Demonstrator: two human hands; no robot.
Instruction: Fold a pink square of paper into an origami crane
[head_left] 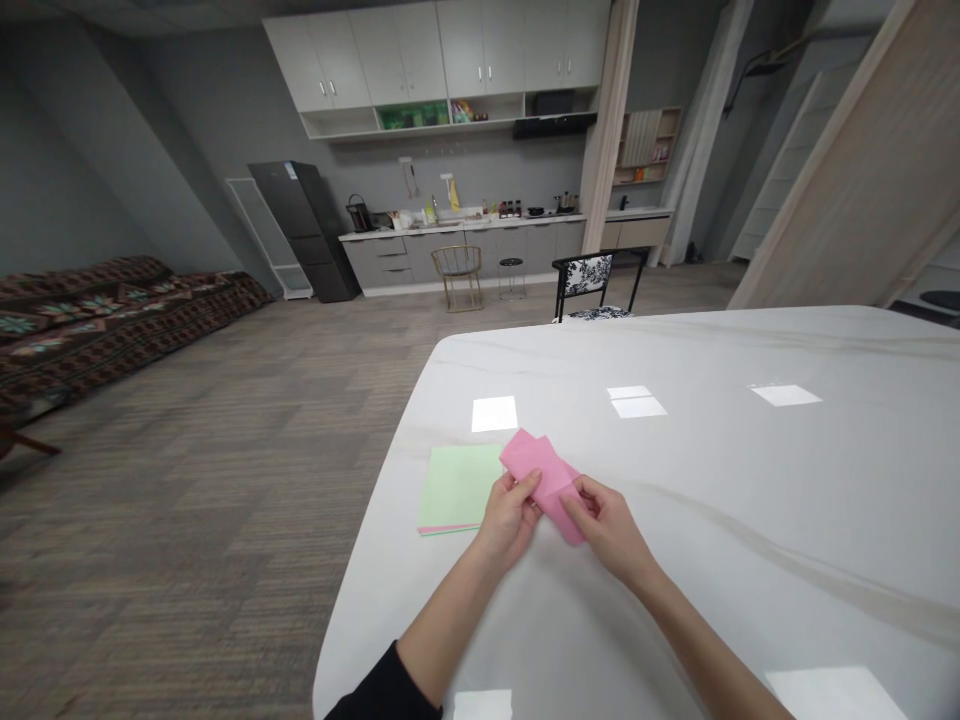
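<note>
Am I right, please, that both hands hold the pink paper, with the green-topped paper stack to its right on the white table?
Not quite: the head view shows the green-topped paper stack to the left of the pink paper, on the white table. The left hand and right hand do hold the pink paper.

No text, brand or number can be read. A small blue-and-white sticker sits near the top edge of the fridge (its print is far too small to make out). Coloured packs stand on the shelf, along its bottom edge, and dark bottles stand toward the back edge of the counter; any lettering on either is too small and blurred to tell.
</note>
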